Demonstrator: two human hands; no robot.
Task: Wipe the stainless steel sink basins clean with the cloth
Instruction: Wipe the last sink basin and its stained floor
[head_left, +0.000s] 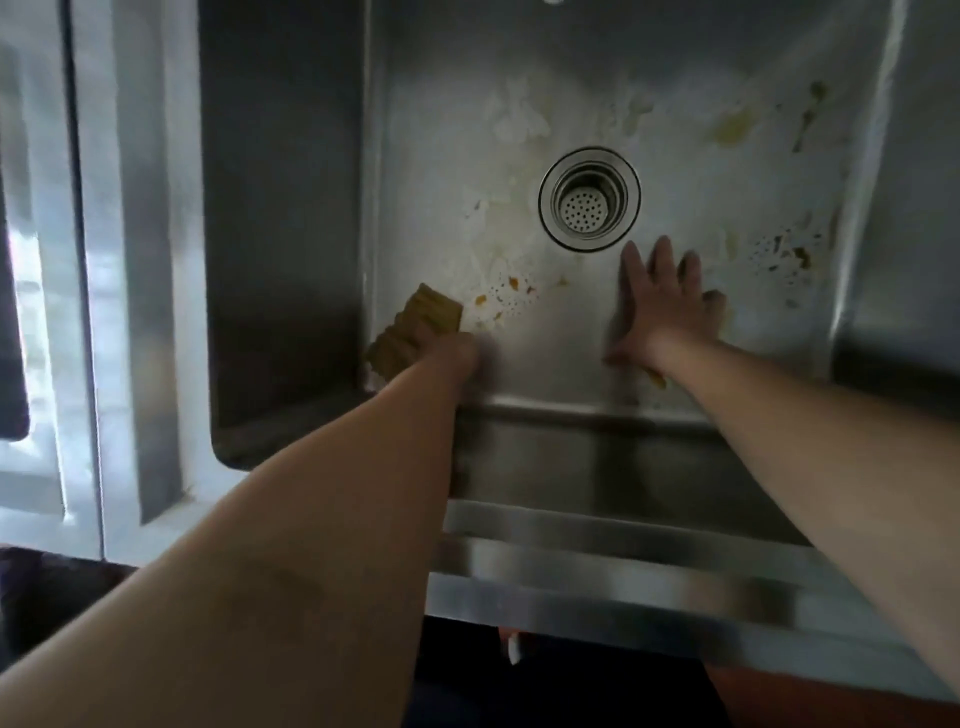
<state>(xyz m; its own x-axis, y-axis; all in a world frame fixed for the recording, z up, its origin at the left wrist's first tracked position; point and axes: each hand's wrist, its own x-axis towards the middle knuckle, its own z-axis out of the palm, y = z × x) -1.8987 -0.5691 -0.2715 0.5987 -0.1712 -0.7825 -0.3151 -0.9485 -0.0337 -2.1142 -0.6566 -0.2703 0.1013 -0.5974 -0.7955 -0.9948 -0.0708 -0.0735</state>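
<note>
A stainless steel sink basin (587, 78) fills the view, with a round drain strainer (588, 199) in the middle of its floor. Yellow-brown stains and white smears spot the floor around the drain. My left hand (457, 353) is closed on a mustard-coloured ribbed cloth (415, 327), which presses into the near left corner of the basin floor. My right hand (662, 296) lies flat on the basin floor, just below and right of the drain, fingers spread. A bit of yellow shows under its wrist; I cannot tell what it is.
The basin's left wall (280, 208) is dark and steep. Left of it runs a shiny steel rim (135, 260), with another basin's edge beyond. The front steel ledge (623, 561) crosses below my arms. Dried brown specks (784, 254) sit near the right wall.
</note>
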